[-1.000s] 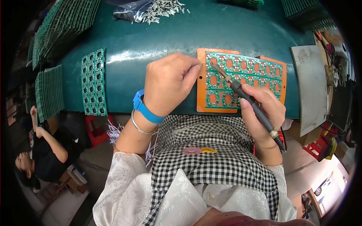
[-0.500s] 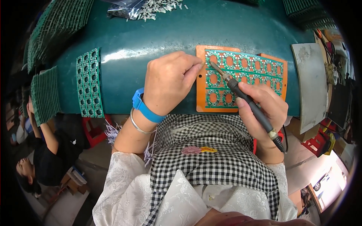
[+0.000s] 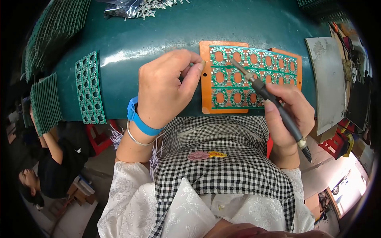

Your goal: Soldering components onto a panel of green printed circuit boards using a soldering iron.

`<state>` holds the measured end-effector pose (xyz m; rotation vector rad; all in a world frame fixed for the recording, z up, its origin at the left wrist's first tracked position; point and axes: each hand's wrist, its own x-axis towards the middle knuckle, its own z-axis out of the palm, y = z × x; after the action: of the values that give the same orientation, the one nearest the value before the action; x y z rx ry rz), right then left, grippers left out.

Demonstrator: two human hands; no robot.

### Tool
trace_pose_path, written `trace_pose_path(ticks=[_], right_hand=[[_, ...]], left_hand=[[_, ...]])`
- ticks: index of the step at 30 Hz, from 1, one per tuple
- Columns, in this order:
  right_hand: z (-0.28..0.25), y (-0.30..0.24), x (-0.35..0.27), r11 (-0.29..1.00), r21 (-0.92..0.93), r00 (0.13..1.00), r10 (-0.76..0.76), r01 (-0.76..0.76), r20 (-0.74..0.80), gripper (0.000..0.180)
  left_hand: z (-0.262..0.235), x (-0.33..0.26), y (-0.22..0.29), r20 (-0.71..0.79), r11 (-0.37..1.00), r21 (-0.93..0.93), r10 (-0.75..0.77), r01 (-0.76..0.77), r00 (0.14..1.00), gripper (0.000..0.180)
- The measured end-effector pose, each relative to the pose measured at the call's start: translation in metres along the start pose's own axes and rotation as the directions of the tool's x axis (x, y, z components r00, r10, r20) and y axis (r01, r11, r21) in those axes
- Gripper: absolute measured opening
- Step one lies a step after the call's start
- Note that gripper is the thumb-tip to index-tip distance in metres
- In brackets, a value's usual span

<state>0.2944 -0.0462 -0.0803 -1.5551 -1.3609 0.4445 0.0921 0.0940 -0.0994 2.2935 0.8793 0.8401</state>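
The green circuit board (image 3: 254,77) (sitting on an orange tray (image 3: 206,79)) is lying by the near desk (image 3: 158,35) edge, the right hand (image 3: 289,115) gripping a soldering iron (image 3: 270,101) over it, the left hand (image 3: 166,89) pinching something small, bare desk lying behind.

A: What moved?
B: The iron's (image 3: 270,101) tip slid from the board's (image 3: 254,77) left edge toward its upper middle.
A: And the left hand (image 3: 164,89)?
B: Hardly. At lower left, the seated person (image 3: 47,166) has leaned further down the frame.
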Motion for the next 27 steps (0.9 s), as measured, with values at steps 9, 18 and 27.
trace_pose_path(ticks=[9, 18, 27], right_hand=[[0.000, 0.006, 0.001, 0.998, -0.026, 0.997, -0.060, 0.062, 0.056, 0.027], [0.006, 0.010, 0.005, 0.999, -0.004, 0.996, -0.053, 0.053, 0.070, 0.028], [0.011, 0.015, 0.006, 0.993, -0.016, 0.992, -0.116, 0.117, 0.051, 0.026]], left_hand=[[0.009, 0.007, 0.003, -0.059, 0.994, 0.091, 0.065, -0.059, 0.996, 0.007], [0.021, 0.006, 0.000, -0.047, 0.994, 0.082, 0.072, -0.068, 0.996, 0.007], [0.025, 0.006, -0.003, -0.034, 0.994, 0.078, 0.086, -0.083, 0.996, 0.007]])
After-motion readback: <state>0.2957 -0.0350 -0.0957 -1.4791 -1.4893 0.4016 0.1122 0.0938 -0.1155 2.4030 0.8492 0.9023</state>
